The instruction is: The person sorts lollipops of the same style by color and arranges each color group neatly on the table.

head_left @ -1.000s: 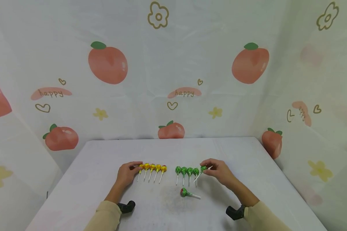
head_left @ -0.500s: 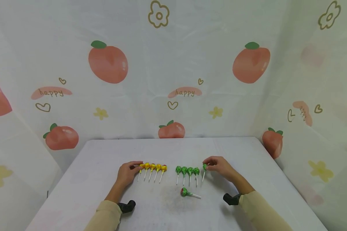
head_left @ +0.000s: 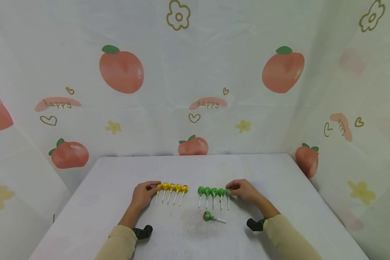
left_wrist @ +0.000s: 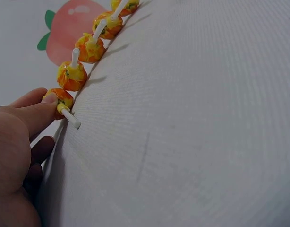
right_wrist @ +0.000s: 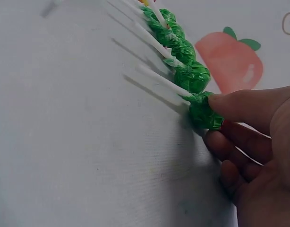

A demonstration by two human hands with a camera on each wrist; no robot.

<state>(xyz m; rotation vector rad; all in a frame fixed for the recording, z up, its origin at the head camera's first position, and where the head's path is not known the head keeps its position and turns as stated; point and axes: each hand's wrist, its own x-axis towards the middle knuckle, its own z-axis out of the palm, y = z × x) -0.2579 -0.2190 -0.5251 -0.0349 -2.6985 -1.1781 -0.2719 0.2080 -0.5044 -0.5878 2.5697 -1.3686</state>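
My left hand point(head_left: 143, 195) pinches the leftmost yellow lollipop point(left_wrist: 64, 101) between thumb and fingers, at the end of a row of yellow-wrapped lollipops point(head_left: 171, 187). To the right, my right hand point(head_left: 245, 190) pinches the rightmost green lollipop point(right_wrist: 201, 111) by its wrapped head. That lollipop stands at the end of a row of green lollipops point(head_left: 214, 192), with sticks toward me. In the right wrist view its head lies close against its neighbour point(right_wrist: 192, 76). A single green-and-red lollipop point(head_left: 207, 216) lies apart in front of the green row, its stick pointing right.
All the lollipops lie on a white-covered table point(head_left: 182, 238). Behind it hangs a white cloth point(head_left: 162, 72) printed with peaches, hearts and flowers. Black camera mounts point(head_left: 143, 232) sit on both wrists above the table.
My right hand has straightened the green lollipop it holds, first shifting it slightly right, then bringing it left against the row's end. My left hand has stayed put.
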